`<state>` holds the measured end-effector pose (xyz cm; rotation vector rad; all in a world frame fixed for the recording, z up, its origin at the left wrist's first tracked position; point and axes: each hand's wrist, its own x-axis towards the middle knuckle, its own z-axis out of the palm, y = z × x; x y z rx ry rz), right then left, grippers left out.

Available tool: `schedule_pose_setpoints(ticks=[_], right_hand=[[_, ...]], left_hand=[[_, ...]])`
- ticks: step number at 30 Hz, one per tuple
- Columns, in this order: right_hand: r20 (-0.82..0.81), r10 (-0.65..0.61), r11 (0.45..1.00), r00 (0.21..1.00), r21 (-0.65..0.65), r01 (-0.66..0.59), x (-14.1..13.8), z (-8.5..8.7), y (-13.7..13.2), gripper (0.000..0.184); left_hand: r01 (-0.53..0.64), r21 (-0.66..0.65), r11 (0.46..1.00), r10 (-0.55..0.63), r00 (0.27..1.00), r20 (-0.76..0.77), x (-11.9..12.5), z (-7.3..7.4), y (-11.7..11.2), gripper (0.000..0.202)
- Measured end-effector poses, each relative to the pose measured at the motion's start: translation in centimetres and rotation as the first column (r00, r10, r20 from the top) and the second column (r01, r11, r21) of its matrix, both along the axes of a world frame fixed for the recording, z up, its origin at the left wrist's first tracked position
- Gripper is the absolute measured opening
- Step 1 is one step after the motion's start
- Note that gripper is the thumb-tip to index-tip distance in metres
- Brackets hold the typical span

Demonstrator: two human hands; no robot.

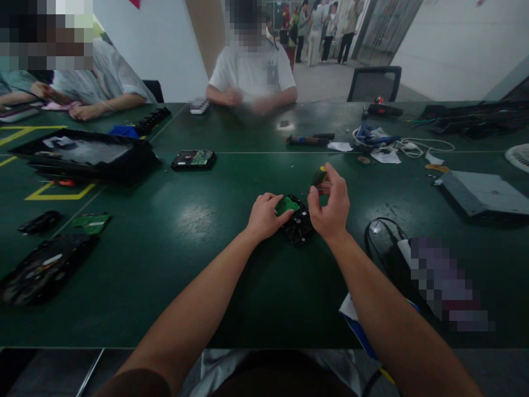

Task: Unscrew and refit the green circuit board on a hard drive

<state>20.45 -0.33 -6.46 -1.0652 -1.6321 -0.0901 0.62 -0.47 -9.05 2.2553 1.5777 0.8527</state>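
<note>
A black hard drive (298,229) with a green circuit board (286,204) lies on the green table in front of me. My left hand (268,216) is closed on its left side, thumb and fingers at the board. Just right of the drive, my right hand (333,207) has its fingers round a screwdriver (318,176) with a dark green handle and yellow end. The handle points up and away from me; the shaft and tip are hard to see, so I cannot tell whether the tip touches the drive.
Another drive (193,160) lies farther back. To the left are a black tray (82,151), a loose circuit board (88,223) and a larger black drive (45,270). On the right lie a metal box (487,193), tangled cables (407,146) and a power bank-like object (442,275). A person (252,77) sits opposite.
</note>
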Motion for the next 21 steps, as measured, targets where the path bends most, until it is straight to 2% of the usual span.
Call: schedule_pose_setpoints(ticks=[13, 21], right_hand=[[-0.034, 0.006, 1.000, 0.999, 0.003, -0.006, -0.05, -0.39, 0.18, 0.066], [0.006, 0.006, 1.000, 1.000, 0.014, -0.006, -0.08, -0.03, 0.03, 0.065]], left_hand=[[-0.003, 0.003, 1.000, 0.004, 1.000, -0.009, -0.01, 0.08, -0.04, 0.056], [-0.002, 0.009, 1.000, 0.002, 1.000, -0.004, 0.00, -0.07, 0.09, 0.059]])
